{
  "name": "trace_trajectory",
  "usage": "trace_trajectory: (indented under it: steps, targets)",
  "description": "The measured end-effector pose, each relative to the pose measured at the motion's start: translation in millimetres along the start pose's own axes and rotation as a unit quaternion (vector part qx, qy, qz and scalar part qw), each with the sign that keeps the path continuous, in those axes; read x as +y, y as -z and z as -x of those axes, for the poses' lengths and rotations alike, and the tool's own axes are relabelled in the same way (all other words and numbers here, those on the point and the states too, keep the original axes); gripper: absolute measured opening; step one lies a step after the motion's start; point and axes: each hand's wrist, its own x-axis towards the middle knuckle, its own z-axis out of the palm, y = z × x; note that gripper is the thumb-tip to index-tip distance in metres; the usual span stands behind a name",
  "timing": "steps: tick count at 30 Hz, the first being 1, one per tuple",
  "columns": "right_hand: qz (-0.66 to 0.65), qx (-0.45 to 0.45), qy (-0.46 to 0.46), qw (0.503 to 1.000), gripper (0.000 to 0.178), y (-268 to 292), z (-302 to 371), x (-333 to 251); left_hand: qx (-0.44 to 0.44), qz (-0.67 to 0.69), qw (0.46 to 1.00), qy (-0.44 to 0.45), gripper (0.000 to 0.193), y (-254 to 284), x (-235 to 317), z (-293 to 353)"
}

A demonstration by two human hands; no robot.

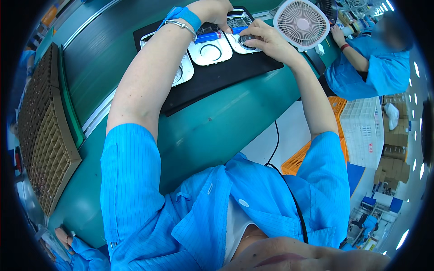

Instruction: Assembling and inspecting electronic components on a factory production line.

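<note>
"What's in your grip?"

"My right hand [274, 41] has thumb and fingers closed around a small dark round part [245, 39], at the rightmost white housing [235, 45], towards the right edge of the black mat [217, 83]. My left hand [214, 11] reaches a fingertip down by the blue strip [239, 30] in that housing; whether it pinches anything, I cannot tell."

"How will the part handle?"

"Light and stiff, I'd judge, with a smooth rim that could slip. I'd take it by that rim and press nothing on its face, which may be delicate. The housing looks like a hard, glossy shell, best held by its outer edges, away from the bare circuit board [239, 21]."

"What can't you see?"

"The part's underside, and whether it touches the housing or hangs just above. My fingers cover some of its rim. The view's upper edge clips my left hand, and my left forearm hides much of the left housing [184, 72]."
</note>
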Motion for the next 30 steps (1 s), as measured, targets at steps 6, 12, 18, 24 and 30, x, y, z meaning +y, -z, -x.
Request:
trace_trajectory:
  steps: [6, 12, 18, 24, 30]
  targets:
    - [0.000, -0.015, -0.017, 1.000, 0.026, 1.0, -0.3, -5.0, -0.016, 0.001, 1.000, 0.012, 0.062, 1.4, 0.1, 1.6]
    - [0.018, -0.023, -0.014, 0.999, 0.030, 1.6, -1.4, -4.7, -0.019, 0.011, 1.000, -0.010, 0.072, 1.9, -1.6, 4.3]
    - [0.057, -0.034, -0.017, 0.998, 0.028, 1.8, -6.3, -9.8, 0.041, -0.007, 0.997, 0.067, 0.092, -30.7, -12.1, -10.3]
    - [0.124, -0.043, -0.032, 0.991, 0.028, 2.8, -5.8, -20.2, 0.036, 0.007, 0.997, 0.069, 0.091, -31.2, -9.6, -7.9]
    - [0.113, -0.021, 0.011, 0.993, 0.028, 1.4, -7.1, -14.6, 0.039, -0.016, 0.999, 0.033, 0.092, -35.0, -24.8, -12.5]
